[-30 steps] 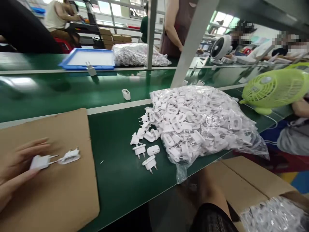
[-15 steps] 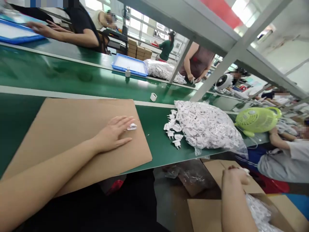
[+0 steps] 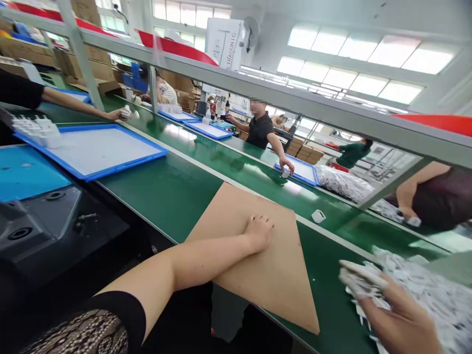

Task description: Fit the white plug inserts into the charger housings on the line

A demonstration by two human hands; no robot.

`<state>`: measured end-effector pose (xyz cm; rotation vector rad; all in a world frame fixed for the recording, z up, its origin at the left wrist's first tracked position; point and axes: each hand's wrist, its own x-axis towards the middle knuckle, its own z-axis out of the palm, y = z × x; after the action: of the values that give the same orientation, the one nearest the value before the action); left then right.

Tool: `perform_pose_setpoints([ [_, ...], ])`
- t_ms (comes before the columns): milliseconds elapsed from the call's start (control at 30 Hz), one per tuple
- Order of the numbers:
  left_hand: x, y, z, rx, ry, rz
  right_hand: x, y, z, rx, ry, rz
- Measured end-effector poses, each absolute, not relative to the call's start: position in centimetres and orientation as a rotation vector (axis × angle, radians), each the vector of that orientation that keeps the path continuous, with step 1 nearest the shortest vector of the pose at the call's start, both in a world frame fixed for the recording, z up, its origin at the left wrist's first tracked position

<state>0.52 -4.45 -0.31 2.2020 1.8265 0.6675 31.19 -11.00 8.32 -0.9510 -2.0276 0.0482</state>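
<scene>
My left hand (image 3: 260, 233) lies on a brown cardboard sheet (image 3: 283, 280) with its fingers curled down. Whatever may be under those fingers is hidden. At lower right, my right hand (image 3: 403, 314) reaches over loose white plug pieces (image 3: 372, 339) on the green bench, smeared by motion. Its thumb and forefinger look apart, and white coverings seem to be on the fingertips. Right beside it is a heap of white plug parts (image 3: 435, 290) in a clear bag. One white plug housing (image 3: 318, 216) sits beyond the cardboard, on the green belt.
Left of me is a blue-rimmed tray (image 3: 121, 147) with white plugs (image 3: 37, 130) standing at one end. A grey machine (image 3: 40, 231) stands below it. Co-workers' hands (image 3: 285, 164) handle white pieces across the belt. A metal shelf beam (image 3: 258, 88) runs overhead.
The view has swung left. My right hand has come from over the boxes below to the loose plugs. My left fingers have curled, and the white piece beside them no longer shows.
</scene>
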Motion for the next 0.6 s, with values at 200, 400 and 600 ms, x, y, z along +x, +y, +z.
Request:
perform_pose_setpoints([
  [200, -0.3, -3.4, -1.1, 2.122, 1.833, 0.752, 24.0, -4.9, 2.0, -0.742, -2.178, 0.233],
  [400, -0.4, -4.2, -1.3, 2.07, 1.864, 0.817, 23.2, -3.9, -2.4, -0.884, -2.213, 0.354],
  [600, 0.1, -4.0, 1.7, 2.029, 1.965, 0.898, 22.6, -5.1, -2.5, -1.055, -2.17, 0.687],
])
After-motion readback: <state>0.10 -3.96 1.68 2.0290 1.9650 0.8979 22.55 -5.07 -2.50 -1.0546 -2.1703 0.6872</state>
